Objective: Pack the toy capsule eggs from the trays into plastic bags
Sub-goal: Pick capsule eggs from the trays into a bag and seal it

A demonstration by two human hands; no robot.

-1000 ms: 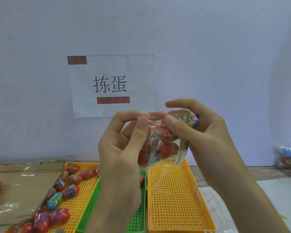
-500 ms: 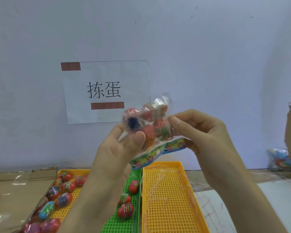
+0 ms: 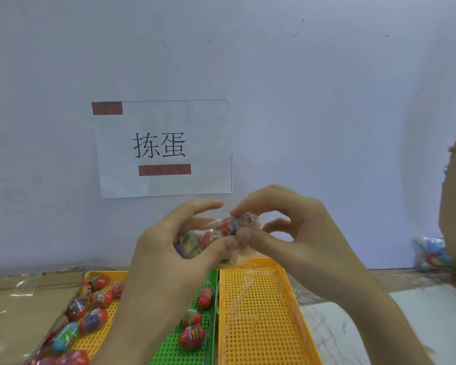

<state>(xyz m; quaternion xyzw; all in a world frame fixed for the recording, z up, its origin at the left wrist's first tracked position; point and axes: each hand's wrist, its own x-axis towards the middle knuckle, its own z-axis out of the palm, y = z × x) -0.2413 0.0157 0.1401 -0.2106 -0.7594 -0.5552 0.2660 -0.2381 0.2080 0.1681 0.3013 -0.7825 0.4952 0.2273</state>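
One egg-filled bag (image 3: 231, 225) between left hand (image 3: 169, 250), right hand (image 3: 300, 233)

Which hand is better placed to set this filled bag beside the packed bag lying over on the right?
Probably the right hand: it pinches the filled bag and is nearer the packed bag. The left hand also grips it but would have to cross over.

Head-worn, forward-down, close over trays (image 3: 261, 325)

Egg bag (image 3: 213, 234) above trays (image 3: 261, 325), sign (image 3: 163, 148) behind.
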